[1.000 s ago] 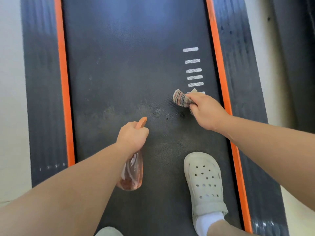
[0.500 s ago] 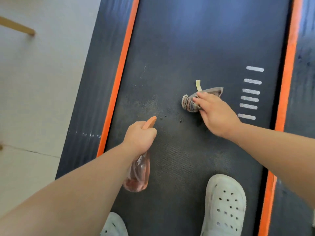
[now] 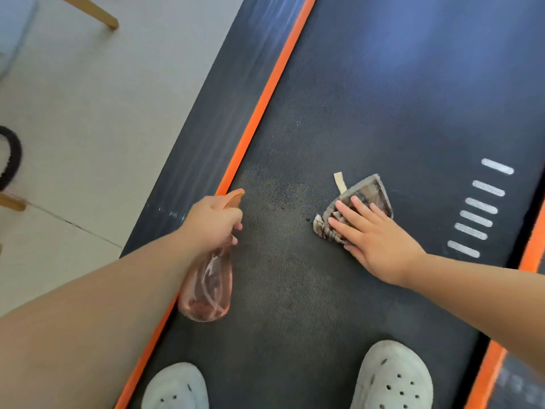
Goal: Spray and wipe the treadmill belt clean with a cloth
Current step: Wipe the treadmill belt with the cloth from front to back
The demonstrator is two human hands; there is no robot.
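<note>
Right hand: the right hand (image 3: 376, 236) lies flat with fingers straight and spread, palm down on the cloth (image 3: 372, 191). It holds nothing in a curl, and this flat press probably serves to bear the fabric hard against the surface.
Left hand: the left hand (image 3: 213, 221) is curled tight round the neck of the spray bottle (image 3: 206, 287). A finger seems to sit at the trigger, though I cannot tell whether it is squeezing.
Spray bottle: clear and pinkish, it hangs below the fist with its orange nozzle (image 3: 235, 197) aimed forward at the belt. It is held clear of the wiping hand, likely so it is ready for another burst.
Cloth: folded, striped and grimy, with a pale tag (image 3: 339, 181) sticking out. It lies on the belt just right of a dull, speckled patch (image 3: 280, 190).
Belt: the dark treadmill belt (image 3: 354, 107) runs diagonally, and the wetted, gritty area sits between the two hands. Its far part looks smooth and glossy.
Stage: wiping appears to be under way, with the specks beside the cloth not yet cleared.
Edges: an orange strip (image 3: 267, 104) and a dark side rail (image 3: 212, 128) border the left. White dashes (image 3: 481, 206) lie to the right of the cloth.
Feet: two pale clogs (image 3: 392, 377) stand on the belt, which puts the person close above the work.
Beyond: pale floor (image 3: 88, 113) with a wooden leg (image 3: 93, 11).
</note>
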